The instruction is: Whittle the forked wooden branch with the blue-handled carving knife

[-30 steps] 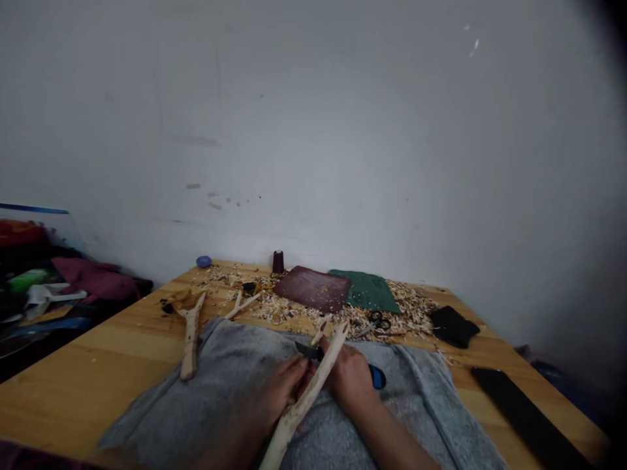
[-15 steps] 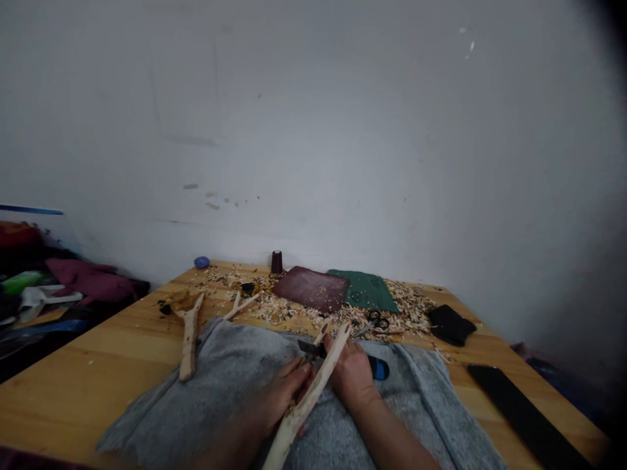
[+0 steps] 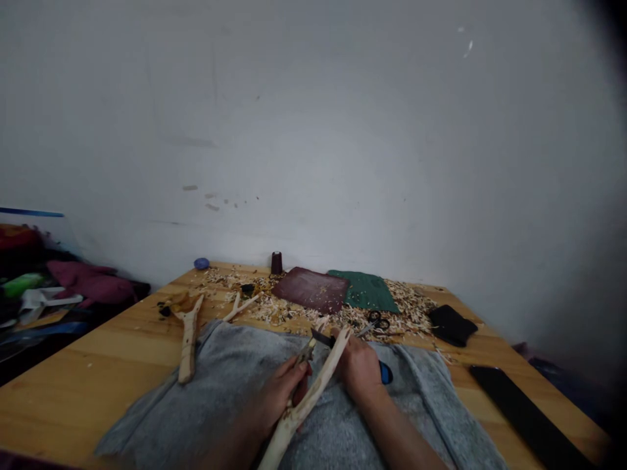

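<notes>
My left hand (image 3: 281, 395) is closed around a long, peeled forked branch (image 3: 306, 405) low over the grey cloth (image 3: 230, 372). One prong of the branch rises up right across the front of my right hand; the shorter prong points up between my hands. My right hand (image 3: 360, 365) is closed on a knife (image 3: 386, 373), whose black and blue handle end sticks out at its right. The dark blade (image 3: 321, 337) points left and lies by the shorter prong's upper part. Whether the edge touches the wood cannot be made out.
Wood shavings (image 3: 411, 307) surround a maroon sheet (image 3: 313, 289), a green sheet (image 3: 369, 292) and scissors (image 3: 377, 320). A carved fork (image 3: 188, 346) lies left; a black cloth (image 3: 451, 325) and black flat object (image 3: 524, 411) lie right. A thread spool (image 3: 277, 263) stands near the wall.
My right hand has moved slightly right and down with the knife, and the blade has shifted right and up. My left hand still holds the branch, its thumb shifted slightly.
</notes>
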The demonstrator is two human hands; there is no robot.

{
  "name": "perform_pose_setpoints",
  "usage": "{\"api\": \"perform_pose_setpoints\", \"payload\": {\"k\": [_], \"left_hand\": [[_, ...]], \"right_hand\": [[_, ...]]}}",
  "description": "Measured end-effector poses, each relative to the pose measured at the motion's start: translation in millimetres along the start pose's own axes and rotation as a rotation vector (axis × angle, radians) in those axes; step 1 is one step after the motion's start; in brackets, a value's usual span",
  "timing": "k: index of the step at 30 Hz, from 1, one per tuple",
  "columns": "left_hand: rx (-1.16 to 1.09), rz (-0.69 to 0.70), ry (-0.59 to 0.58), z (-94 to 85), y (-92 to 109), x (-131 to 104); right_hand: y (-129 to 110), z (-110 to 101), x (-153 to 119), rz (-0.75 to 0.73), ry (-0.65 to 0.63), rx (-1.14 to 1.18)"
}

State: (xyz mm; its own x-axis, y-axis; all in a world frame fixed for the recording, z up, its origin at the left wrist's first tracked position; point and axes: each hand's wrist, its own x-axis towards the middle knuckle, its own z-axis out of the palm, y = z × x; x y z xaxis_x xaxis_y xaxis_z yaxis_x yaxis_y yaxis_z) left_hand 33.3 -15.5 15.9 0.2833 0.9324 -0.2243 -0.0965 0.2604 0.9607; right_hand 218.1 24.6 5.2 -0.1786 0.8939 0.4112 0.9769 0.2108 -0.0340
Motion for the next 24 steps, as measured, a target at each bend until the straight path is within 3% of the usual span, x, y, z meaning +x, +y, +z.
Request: {"api": "perform_pose_setpoints", "payload": {"k": [8,14,24], "left_hand": [[0.044,-0.041,0.041,2.6,2,-2],[0.092,-0.029,0.017,-2.6,-2,2],[0.182,0.071,0.017,-6.8,-8,4]], "right_hand": [[-24,-5,-9,-0.170,-0.036,0.060],[-26,-4,-11,-0.154,-0.012,0.063],[-25,-5,-10,-0.162,-0.109,0.014]]}}
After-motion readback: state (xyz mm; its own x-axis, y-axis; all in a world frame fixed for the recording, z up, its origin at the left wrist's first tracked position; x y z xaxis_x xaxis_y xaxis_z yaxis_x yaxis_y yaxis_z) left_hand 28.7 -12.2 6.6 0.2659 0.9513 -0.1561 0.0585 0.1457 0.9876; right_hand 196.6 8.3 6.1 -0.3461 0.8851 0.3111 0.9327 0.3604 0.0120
